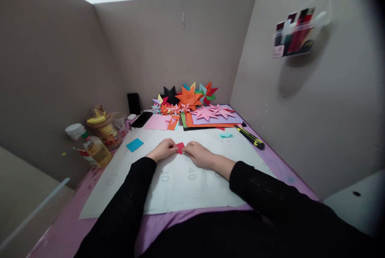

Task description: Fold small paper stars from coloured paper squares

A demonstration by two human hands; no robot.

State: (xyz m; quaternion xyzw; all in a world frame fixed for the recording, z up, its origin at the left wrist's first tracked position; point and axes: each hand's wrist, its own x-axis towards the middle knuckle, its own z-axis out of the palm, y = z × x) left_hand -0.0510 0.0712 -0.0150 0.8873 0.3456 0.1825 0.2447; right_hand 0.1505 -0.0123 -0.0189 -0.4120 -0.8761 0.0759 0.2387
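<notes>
Red paper [180, 146] pinched near the middle of a white sheet [195, 198]

The red paper is held at its left edge by the left hand [164, 150] and at its right edge by the right hand [198, 154], the fingers of both drawn close together. Its edges are partly covered by fingertips, so its folds cannot be made out. Both forearms are covered by black sleeves [120, 206], cut off at the near side.

At the left of the tabletop [67, 226], a tub [106, 133] is topped by a yellow item [96, 119]; what is inside is hidden. Just nearer, a bottle [100, 153] is partly filled with something amber. On the right wall [264, 61], a clear pouch [323, 11] is hung, and the printed cards [294, 35] in it are too blurred to read.

At the far side, an orange star [189, 97] is overlapped with other paper stars [171, 95], some partly hidden. A blue paper [134, 145] is laid to the left, a cutter [250, 137] to the right.
</notes>
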